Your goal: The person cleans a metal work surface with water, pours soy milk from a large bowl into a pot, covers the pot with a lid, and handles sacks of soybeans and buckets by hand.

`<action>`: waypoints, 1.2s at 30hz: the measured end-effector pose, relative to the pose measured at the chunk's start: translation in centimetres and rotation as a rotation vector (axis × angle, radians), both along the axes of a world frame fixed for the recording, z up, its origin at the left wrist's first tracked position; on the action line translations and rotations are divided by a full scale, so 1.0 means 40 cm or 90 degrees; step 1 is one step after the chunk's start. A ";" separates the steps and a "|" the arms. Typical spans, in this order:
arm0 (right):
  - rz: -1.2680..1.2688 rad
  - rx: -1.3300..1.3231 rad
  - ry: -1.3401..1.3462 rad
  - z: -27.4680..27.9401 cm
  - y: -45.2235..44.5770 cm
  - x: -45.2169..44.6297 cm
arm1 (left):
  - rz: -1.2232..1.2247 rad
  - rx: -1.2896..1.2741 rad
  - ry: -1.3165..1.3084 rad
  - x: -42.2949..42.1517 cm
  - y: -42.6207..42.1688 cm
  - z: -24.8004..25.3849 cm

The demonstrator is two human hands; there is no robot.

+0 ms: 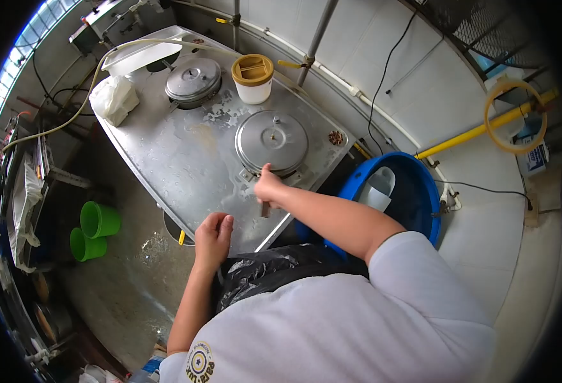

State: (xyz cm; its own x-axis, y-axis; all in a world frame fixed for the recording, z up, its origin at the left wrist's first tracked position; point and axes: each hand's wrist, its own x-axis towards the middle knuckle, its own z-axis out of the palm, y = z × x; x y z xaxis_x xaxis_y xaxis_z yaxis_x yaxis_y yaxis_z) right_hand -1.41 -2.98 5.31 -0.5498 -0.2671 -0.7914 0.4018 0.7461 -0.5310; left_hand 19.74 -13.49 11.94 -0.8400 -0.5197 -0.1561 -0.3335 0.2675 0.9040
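Note:
On the near part of the metal table (166, 137) stands a pressure cooker (272, 142) with its lid on. My right hand (269, 188) is wrapped round the cooker's handle (265, 209), with the thumb on top, pointing toward the lid. Close to the table's front edge, my left hand (214, 237) is held with its fingers curled; whether anything is inside them is hidden. A white tub with a mustard-coloured lid (253, 78) stands behind the cooker. Farther back sits a second lidded pot (193, 82).
A white plastic bag (113, 100) and a white tray (142, 57) lie at the table's far left. A blue barrel (421, 198) holding a white container (379, 189) stands at the right. Green buckets (99, 220) are on the floor at left.

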 end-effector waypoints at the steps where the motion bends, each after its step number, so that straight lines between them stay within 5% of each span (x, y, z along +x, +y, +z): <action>1: -0.088 -0.044 -0.025 0.006 -0.031 0.020 | -0.011 0.001 -0.005 -0.010 -0.001 -0.004; 5: -0.226 -0.262 -0.131 0.042 0.014 0.020 | -0.067 -0.122 0.030 -0.099 0.030 -0.005; 7: -0.050 -0.258 -0.116 0.044 0.123 -0.037 | -0.139 -0.282 0.070 -0.145 0.042 0.007; 10: -0.047 -0.201 0.587 0.024 0.372 -0.084 | -0.223 -0.331 0.010 -0.203 0.088 0.042; 11: -0.051 -0.103 0.938 0.029 0.476 -0.109 | -0.228 -0.335 0.012 -0.215 0.101 0.029; 12: -0.075 0.019 0.988 0.040 0.592 -0.133 | -0.257 -0.326 -0.012 -0.226 0.112 0.000; 14: -0.165 0.310 0.893 0.082 0.786 -0.139 | -0.270 -0.317 -0.078 -0.259 0.148 -0.017; 15: -0.237 0.339 0.706 0.089 0.858 -0.135 | -0.264 -0.314 -0.192 -0.269 0.160 0.010; 18: -0.179 0.188 0.589 -0.162 1.049 -0.137 | -0.214 -0.324 -0.253 -0.290 0.166 -0.015; 21: -0.170 0.044 0.634 -0.178 0.977 -0.060 | -0.173 -0.337 -0.307 -0.298 0.174 -0.012; 25: -0.132 0.159 0.716 -0.294 0.870 0.017 | -0.155 -0.308 -0.337 -0.299 0.171 -0.006; 27: -0.103 0.216 0.653 -0.221 0.839 0.025 | -0.153 -0.305 -0.356 -0.299 0.161 -0.006; 28: -0.073 0.117 0.767 -0.219 0.858 0.018 | -0.155 -0.307 -0.360 -0.295 0.163 -0.002; 30: -0.238 0.098 0.739 -0.296 0.908 -0.015 | -0.152 -0.305 -0.359 -0.293 0.173 -0.005; 34: -0.004 0.199 0.907 -0.343 0.950 -0.094 | -0.156 -0.295 -0.353 -0.291 0.171 -0.004; 36: -0.078 -0.031 0.430 -0.436 0.992 -0.155 | -0.168 -0.311 -0.338 -0.288 0.172 -0.026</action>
State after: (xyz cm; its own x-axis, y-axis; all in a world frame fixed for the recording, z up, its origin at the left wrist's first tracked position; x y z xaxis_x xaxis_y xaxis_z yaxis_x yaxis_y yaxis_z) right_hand -7.60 36.69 -12.15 -0.9471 -0.1975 -0.2528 0.0510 0.6854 -0.7264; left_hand 8.20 -6.61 10.89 -0.8224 -0.4256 -0.3775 -0.5592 0.7271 0.3984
